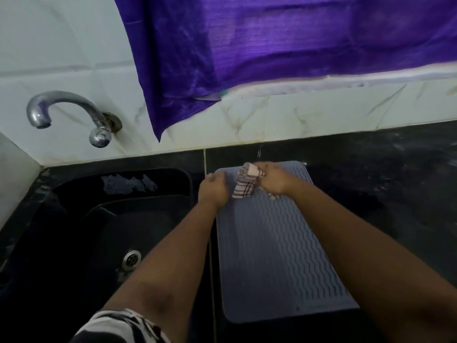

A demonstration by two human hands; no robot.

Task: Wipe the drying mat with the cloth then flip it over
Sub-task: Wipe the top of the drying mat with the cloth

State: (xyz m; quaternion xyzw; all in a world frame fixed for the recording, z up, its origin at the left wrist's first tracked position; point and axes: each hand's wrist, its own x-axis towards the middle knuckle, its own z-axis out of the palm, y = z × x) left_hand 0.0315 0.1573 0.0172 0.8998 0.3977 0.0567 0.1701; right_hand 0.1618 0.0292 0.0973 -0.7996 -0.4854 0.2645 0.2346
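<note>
A grey drying mat with wavy ridges lies flat on the black counter, right of the sink. My right hand is shut on a bunched white cloth with dark stripes, pressed on the mat's far end. My left hand rests at the mat's far left edge, its fingers curled there. Whether it grips the mat or just presses on it is unclear.
A black sink with a metal drain lies to the left, a chrome tap on the tiled wall above it. A purple curtain hangs over the counter.
</note>
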